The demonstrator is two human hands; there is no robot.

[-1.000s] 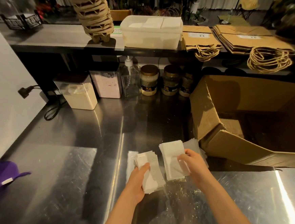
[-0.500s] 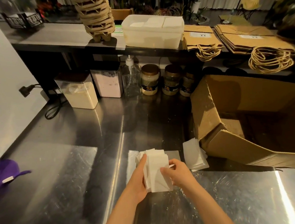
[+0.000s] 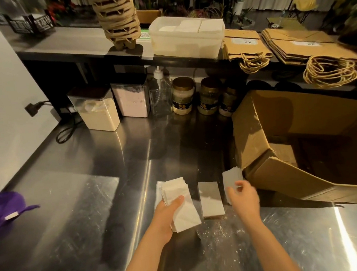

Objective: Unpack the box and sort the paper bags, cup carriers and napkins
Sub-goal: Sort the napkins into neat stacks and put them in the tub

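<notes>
My left hand [image 3: 165,216] grips a thick stack of white napkins [image 3: 177,192] just above the steel counter [image 3: 72,208]. Right of it a single napkin [image 3: 211,199] lies flat on the counter. My right hand [image 3: 243,196] is blurred, its fingers loosely curled over a small napkin pile [image 3: 232,175] beside the open cardboard box [image 3: 283,178]. On the back shelf stand a tall stack of cup carriers [image 3: 119,18], a white tub of napkins [image 3: 187,40] and two piles of brown paper bags [image 3: 245,44] [image 3: 307,44].
Two clear canisters [image 3: 99,113], a pump bottle [image 3: 160,94] and jars [image 3: 183,96] line the counter's back under the shelf. A white appliance [image 3: 3,95] with a cord stands at the left, and a purple cloth [image 3: 2,211] lies at the left edge.
My right hand laid its napkins onto the stack in my left hand, let go, and moved right to the pile by the box. One napkin now lies uncovered between the hands.
</notes>
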